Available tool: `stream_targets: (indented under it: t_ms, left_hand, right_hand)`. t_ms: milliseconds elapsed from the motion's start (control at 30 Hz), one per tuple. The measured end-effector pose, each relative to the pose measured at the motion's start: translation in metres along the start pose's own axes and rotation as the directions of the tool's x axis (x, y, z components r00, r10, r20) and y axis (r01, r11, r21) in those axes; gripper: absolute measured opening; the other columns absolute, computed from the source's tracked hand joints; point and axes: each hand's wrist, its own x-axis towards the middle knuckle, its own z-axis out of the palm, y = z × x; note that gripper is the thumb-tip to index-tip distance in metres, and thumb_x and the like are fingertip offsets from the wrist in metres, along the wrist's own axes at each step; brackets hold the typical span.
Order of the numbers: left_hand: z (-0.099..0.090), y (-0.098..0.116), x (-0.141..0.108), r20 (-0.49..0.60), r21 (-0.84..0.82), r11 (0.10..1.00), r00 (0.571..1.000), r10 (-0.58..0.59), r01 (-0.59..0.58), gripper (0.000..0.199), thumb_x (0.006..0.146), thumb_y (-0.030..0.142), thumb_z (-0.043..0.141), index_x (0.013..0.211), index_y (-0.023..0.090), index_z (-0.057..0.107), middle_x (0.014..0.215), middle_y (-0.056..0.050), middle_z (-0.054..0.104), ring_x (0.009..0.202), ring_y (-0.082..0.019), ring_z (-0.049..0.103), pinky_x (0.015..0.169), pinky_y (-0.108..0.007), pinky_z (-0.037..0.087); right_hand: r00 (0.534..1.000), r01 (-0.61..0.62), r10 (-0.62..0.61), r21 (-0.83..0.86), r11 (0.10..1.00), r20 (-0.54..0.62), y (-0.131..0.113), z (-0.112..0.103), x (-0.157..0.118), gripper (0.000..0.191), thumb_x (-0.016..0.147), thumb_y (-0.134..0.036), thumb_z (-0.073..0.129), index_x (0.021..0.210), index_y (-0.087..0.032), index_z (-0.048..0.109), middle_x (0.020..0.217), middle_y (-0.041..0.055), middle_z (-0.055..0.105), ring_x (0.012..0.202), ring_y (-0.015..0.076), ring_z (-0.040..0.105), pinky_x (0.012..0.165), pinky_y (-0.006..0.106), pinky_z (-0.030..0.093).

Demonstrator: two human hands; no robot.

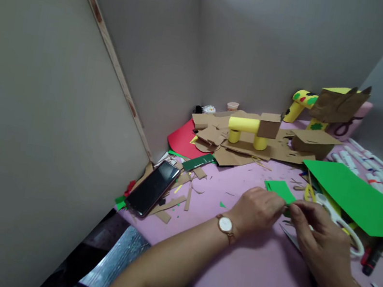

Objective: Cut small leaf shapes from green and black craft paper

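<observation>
Green paper piece (pixel 280 190) lies just above the pink worktop (pixel 250 276), its near end pinched where the two hands meet. Farthest left, a dark phone (pixel 152 188) rests at an angle on cardboard scraps, and a red sheet (pixel 180 138) lies beyond it. Next comes the left hand (pixel 260 208), a watch (pixel 225 224) on its wrist, fingers curled in and fingertips closed on the paper. Behind it, a model with a yellow tube body (pixel 244 124) and a cardboard box head stands on flat cardboard. The right hand (pixel 322 239) grips the same end between thumb and forefinger. White-handled scissors (pixel 342 222) lie partly hidden beneath it; whether they touch I cannot tell. Farther right are a large green sheet (pixel 362 199), a black marker (pixel 374 257) and white marker pens (pixel 380 168).
</observation>
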Motion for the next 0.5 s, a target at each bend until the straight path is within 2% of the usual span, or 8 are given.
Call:
stream_targets:
  t_ms: [100,200,300,400,500]
  left_hand:
    - [0.005,0.014,0.004,-0.003,-0.011,0.998,0.998,-0.056,0.056,0.029,0.094,0.021,0.031,0.078,0.015,0.055,0.07,-0.005,0.064,0.068,-0.018,0.06,0.063,-0.031,0.046]
    - [0.007,0.02,0.0,-0.001,-0.029,0.995,0.995,-0.101,0.1,0.027,0.094,0.022,0.033,0.079,0.015,0.055,0.072,-0.004,0.065,0.069,-0.017,0.061,0.063,-0.029,0.047]
    - [0.005,0.018,-0.007,0.002,-0.039,0.99,0.99,-0.139,0.139,0.028,0.095,0.026,0.034,0.079,0.016,0.055,0.072,-0.004,0.065,0.068,-0.016,0.061,0.063,-0.028,0.047]
    - [0.003,0.014,-0.012,-0.004,-0.038,0.983,0.984,-0.179,0.178,0.031,0.095,0.027,0.031,0.081,0.016,0.055,0.073,-0.005,0.065,0.068,-0.016,0.061,0.063,-0.028,0.047]
    - [0.003,0.014,-0.012,-0.012,-0.039,0.981,0.982,-0.19,0.189,0.031,0.095,0.027,0.031,0.082,0.015,0.056,0.073,-0.006,0.066,0.069,-0.017,0.061,0.065,-0.028,0.047]
  right_hand:
    - [0.998,-0.033,0.031,-0.036,0.999,-0.045,-0.002,-0.004,0.0,0.024,0.085,-0.044,0.05,0.081,-0.022,0.058,0.07,0.0054,0.068,0.062,0.0221,0.066,0.056,0.029,0.049]
    - [0.999,-0.038,0.038,-0.091,0.995,-0.004,-0.004,-0.006,0.0,0.02,0.087,-0.039,0.049,0.08,-0.023,0.059,0.069,0.0061,0.069,0.06,0.0219,0.066,0.055,0.029,0.047]
    - [0.998,-0.044,0.048,-0.114,0.992,0.027,-0.003,-0.006,0.0,0.02,0.087,-0.039,0.049,0.079,-0.023,0.059,0.065,0.0057,0.068,0.056,0.0224,0.065,0.051,0.029,0.045]
    - [0.997,-0.071,0.074,-0.088,0.994,0.025,0.0,-0.003,0.0,0.021,0.087,-0.04,0.049,0.084,-0.021,0.059,0.069,0.0075,0.069,0.057,0.0228,0.066,0.052,0.029,0.047]
    - [0.994,-0.067,0.071,-0.054,0.996,0.08,0.002,-0.002,0.001,0.022,0.088,-0.038,0.046,0.085,-0.02,0.058,0.071,0.0072,0.07,0.058,0.0213,0.067,0.054,0.028,0.049]
